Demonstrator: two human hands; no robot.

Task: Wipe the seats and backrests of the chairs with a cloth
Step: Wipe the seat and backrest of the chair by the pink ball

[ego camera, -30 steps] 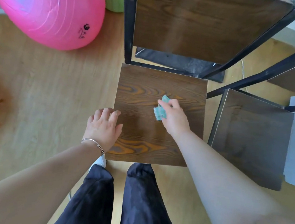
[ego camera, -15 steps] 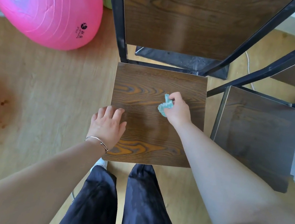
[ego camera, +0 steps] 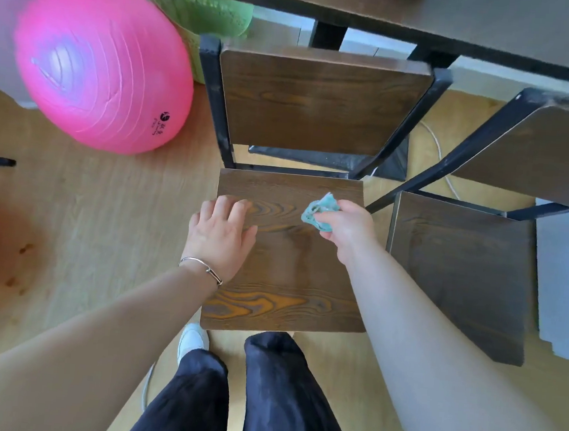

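Our right hand (ego camera: 349, 229) keeps a tight grip on the bunched cloth (ego camera: 321, 211) at the far right of the seat (ego camera: 288, 277), our left hand (ego camera: 221, 234) lies relaxed near its left edge, and the backrest (ego camera: 320, 101) rises just beyond the cloth, nearer the right hand.

Setting: indoor room, domestic in look, probably a dining or living area; which one can't be confirmed.

Evidence:
- Light wood-pattern floor (ego camera: 87, 215).
- A chair (ego camera: 285, 273) and a second chair (ego camera: 457, 265) of the same make, with dark wood-grain seats and backrests on black metal frames. They stand side by side, facing a dark surface (ego camera: 500, 17).
- Pink exercise ball (ego camera: 100, 65) on the floor left of the chairs, with a green perforated basket (ego camera: 204, 12) just behind it.
- White cable (ego camera: 436, 149) loose on the floor under the surface.
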